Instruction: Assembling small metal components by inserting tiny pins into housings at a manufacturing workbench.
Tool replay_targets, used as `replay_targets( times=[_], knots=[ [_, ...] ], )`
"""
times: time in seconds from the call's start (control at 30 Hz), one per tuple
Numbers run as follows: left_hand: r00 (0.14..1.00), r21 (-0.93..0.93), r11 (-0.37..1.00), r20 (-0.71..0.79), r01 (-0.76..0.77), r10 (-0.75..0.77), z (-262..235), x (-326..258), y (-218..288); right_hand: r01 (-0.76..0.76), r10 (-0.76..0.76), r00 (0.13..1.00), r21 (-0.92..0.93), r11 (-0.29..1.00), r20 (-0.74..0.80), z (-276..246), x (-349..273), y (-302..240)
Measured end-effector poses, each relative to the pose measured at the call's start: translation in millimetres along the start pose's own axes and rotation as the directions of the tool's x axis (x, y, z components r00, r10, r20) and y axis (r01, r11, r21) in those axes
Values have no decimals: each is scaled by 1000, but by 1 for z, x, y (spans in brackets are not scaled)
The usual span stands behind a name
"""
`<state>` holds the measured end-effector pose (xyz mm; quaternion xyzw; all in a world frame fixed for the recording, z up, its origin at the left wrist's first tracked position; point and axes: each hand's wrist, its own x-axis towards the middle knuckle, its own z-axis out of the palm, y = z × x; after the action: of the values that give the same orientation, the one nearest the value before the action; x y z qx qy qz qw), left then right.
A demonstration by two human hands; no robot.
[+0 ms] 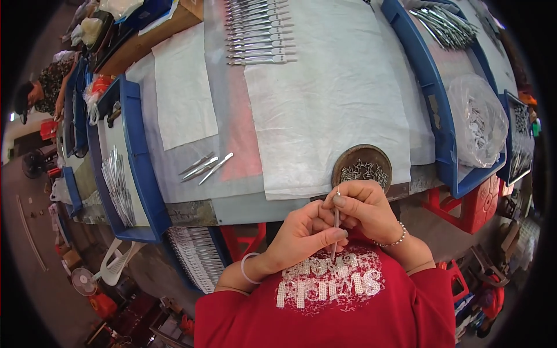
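Observation:
My left hand (307, 232) is closed round a slim silver metal piece (336, 217), which stands nearly upright between thumb and fingers in front of my chest. My right hand (369, 203) meets it at the upper end. Between its thumb and forefinger it pinches a tiny shiny metal part (338, 192), too small to name surely. Just beyond the right hand stands a round brown bowl (343, 158) holding many small metal screw-like parts (365, 172). Several slim pointed metal pieces (206, 167) lie loose on the table, left of my hands.
A row of silver metal tools (261, 35) lies on white cloth (325, 98) at the far side. Blue trays flank the table: the left tray (152, 191) holds thin metal pieces, the right tray (432, 87) metal pieces and a clear plastic bag (477, 119). A red stool (473, 206) stands below.

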<state>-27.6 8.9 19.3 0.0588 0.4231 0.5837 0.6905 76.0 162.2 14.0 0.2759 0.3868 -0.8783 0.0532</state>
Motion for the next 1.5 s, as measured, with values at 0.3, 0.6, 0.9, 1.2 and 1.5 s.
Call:
replay_targets(
  times=[0.3, 0.6, 0.9, 1.2, 1.5],
  knots=[
    [988, 310, 946, -93, -91, 126, 8, 8, 5, 75, -71, 992, 30, 997, -103, -5, 1, 0],
    [929, 660, 722, -94, -210, 357, 18, 7, 5, 40, -25, 996, 170, 985, -85, -11, -6, 5],
    [980, 542, 837, -114, -77, 164, 12, 2, 7, 67, -54, 994, 147, 987, -96, -8, -6, 10],
    [1000, 201, 979, 13, 17, -20, 0, 7, 2, 33, -32, 989, 2, 999, -145, -7, -7, 9],
    [999, 159, 987, 43, 6, -13, 4, 12, 7, 47, -42, 994, 47, 998, -98, -9, -5, 2]
  ],
)
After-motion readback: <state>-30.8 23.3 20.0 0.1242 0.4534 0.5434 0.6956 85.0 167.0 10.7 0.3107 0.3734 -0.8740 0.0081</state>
